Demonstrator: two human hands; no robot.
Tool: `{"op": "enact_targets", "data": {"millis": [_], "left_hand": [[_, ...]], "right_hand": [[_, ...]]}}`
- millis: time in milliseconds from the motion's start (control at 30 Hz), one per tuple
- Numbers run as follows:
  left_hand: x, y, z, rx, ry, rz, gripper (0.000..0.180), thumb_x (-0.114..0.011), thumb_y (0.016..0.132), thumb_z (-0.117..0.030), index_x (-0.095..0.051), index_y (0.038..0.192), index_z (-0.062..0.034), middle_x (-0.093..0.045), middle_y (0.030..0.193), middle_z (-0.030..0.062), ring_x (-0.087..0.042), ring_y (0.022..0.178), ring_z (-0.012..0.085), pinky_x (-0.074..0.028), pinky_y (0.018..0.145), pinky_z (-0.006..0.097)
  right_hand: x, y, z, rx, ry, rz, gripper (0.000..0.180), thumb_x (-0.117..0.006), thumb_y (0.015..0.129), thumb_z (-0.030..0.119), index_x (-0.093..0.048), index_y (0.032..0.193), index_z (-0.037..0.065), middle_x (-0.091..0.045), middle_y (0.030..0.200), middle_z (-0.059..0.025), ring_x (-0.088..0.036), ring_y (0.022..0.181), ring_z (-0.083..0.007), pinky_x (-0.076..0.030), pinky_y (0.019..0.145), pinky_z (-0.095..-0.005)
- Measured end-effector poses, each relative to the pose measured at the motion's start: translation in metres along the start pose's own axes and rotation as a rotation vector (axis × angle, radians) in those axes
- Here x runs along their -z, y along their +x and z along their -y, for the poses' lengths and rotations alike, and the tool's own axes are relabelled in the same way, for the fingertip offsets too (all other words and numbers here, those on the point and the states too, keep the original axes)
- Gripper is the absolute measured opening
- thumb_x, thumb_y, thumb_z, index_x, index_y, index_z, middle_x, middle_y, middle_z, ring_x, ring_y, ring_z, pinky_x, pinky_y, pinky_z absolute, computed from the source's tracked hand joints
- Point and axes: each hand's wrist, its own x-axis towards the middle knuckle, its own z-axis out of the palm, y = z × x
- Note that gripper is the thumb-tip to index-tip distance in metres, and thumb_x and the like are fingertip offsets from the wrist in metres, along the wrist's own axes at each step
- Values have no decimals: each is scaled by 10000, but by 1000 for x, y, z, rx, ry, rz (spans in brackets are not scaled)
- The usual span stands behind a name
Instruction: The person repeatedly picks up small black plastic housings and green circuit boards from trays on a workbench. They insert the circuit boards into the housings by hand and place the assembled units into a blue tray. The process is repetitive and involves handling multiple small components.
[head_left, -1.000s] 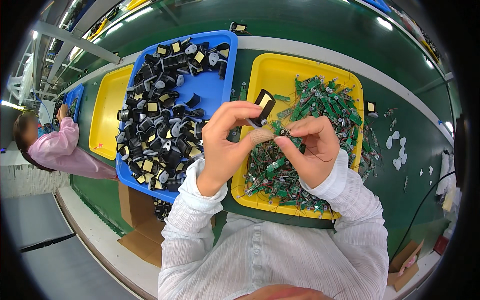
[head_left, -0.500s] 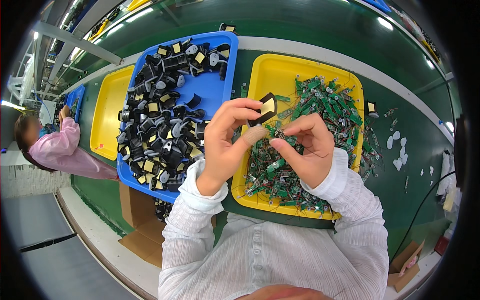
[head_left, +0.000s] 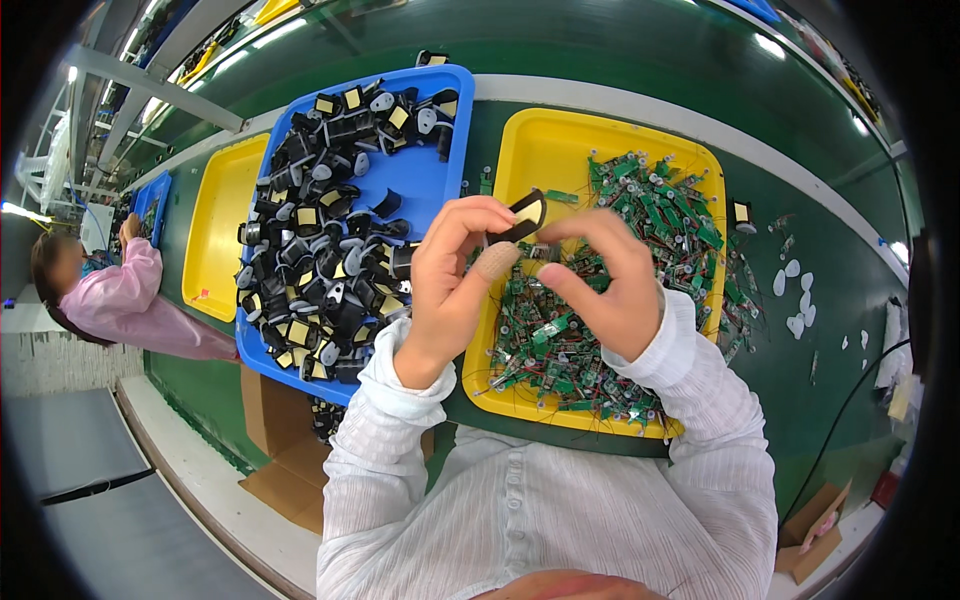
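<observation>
My left hand (head_left: pixel 446 290) is closed, pinching a small black plastic housing (head_left: pixel 527 214) with a cream-coloured pad on its face. A tan bandage-like wrap (head_left: pixel 496 260) covers the thumb tip of that hand. My right hand (head_left: pixel 618 282) is just to the right, its thumb and forefinger spread apart with nothing visible between them. Its forefinger tip comes close to the housing; whether they touch I cannot tell. Both hands are above a yellow tray (head_left: pixel 520 150) heaped with small green circuit boards (head_left: pixel 640 200) with thin wires.
Left of my hands, a blue tray (head_left: pixel 455 165) holds many black housings (head_left: pixel 330 240). Another yellow tray (head_left: pixel 215 230) lies farther left, near a person in pink (head_left: pixel 115 295). White oval pieces (head_left: pixel 793 268) and stray boards lie at right. An open cardboard box (head_left: pixel 285 480) stands below.
The circuit board that was between my right fingers no longer shows there. My right thumb and forefinger have spread apart. The housing in my left hand has tilted and shifted slightly left.
</observation>
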Motion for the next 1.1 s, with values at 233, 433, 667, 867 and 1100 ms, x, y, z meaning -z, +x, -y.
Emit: {"op": "enact_targets", "data": {"millis": [233, 433, 667, 867, 1100], "left_hand": [[-5, 0, -2, 130, -91, 99, 243, -584, 824, -81, -510, 1036, 10, -484, 1058, 93, -528, 924, 147, -451, 787, 264], [-1, 0, 2, 77, -101, 106, 183, -538, 835, -49, -503, 999, 24, -477, 1035, 97, -508, 950, 150, -423, 818, 270], [1, 0, 2, 92, 12, 88, 192, -536, 815, -24, -501, 999, 18, -478, 1037, 97, -511, 945, 151, -426, 801, 265], [-4, 2, 3, 70, 29, 55, 254, -585, 760, 17, -513, 1003, 8, -495, 1042, 93, -530, 928, 151, -460, 784, 281], [2, 4, 3, -61, 328, -25, 305, -629, 686, 45, -554, 975, -17, -573, 980, 102, -561, 875, 195, -467, 723, 286]], "right_hand": [[-1, -4, -2, -156, 215, 47, 107, -597, 799, 67, -583, 867, -13, -609, 769, -111, -601, 713, -202, -472, 655, -286], [-2, -5, -1, -126, 171, 95, 149, -612, 793, 77, -556, 902, -8, -597, 799, -111, -598, 717, -195, -476, 658, -282], [-5, -7, 1, -8, -18, 26, 238, -686, 713, 50, -578, 922, 16, -602, 793, -97, -578, 673, -175, -463, 616, -270], [-2, -4, -4, 33, -39, -50, 233, -673, 727, 68, -587, 937, 13, -623, 858, -114, -615, 726, -239, -490, 635, -302], [0, -3, -6, -62, 66, 11, 216, -666, 742, 70, -602, 939, 8, -622, 871, -112, -615, 737, -190, -494, 648, -267]]}}
